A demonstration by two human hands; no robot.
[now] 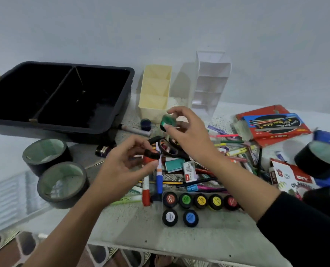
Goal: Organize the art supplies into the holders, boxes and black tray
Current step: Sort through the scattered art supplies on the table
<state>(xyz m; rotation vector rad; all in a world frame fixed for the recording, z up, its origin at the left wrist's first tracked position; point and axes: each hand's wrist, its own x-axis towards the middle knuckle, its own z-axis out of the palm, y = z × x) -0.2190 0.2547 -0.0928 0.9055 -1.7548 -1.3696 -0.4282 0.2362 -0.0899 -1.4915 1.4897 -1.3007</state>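
Left hand (119, 170): fingers and thumb pinch a small orange-red paint pot (150, 157) with a black cap, held above the near edge of the clutter. Right hand (189, 137): raised higher and further back, fingertips and thumb clamped on a green paint pot (166, 121), tilted, just in front of the cream holder (154, 89). The two hands are apart and each carries one pot.

Cream holder: three compartments, upright at the back of the table. White holder (208, 81) stands beside it to the right, stepped shelves, nothing seen inside. Black tray (102, 130) at back left, divided by a bar into two sections; contents too dark to tell.

A dark blue pot (146, 124) sits on the table between the tray and the cream holder. Near edge: a row of five black-capped paint pots (200, 201) with red, green, yellow, yellow and red labels, and below it a white-labelled pot (170, 217) and a blue-labelled pot (190, 218).

Centre pile: red marker (146, 189) and blue marker (159, 178) side by side, scissors (168, 149), loose pens and pencils (237, 151), all overlapping.

Two rolls of dark tape (63, 182) lie flat at left, and another roll (320, 158) at right. A red pencil box (272, 124) sits at back right, and an oil pastel box (291, 180) is near the right forearm.
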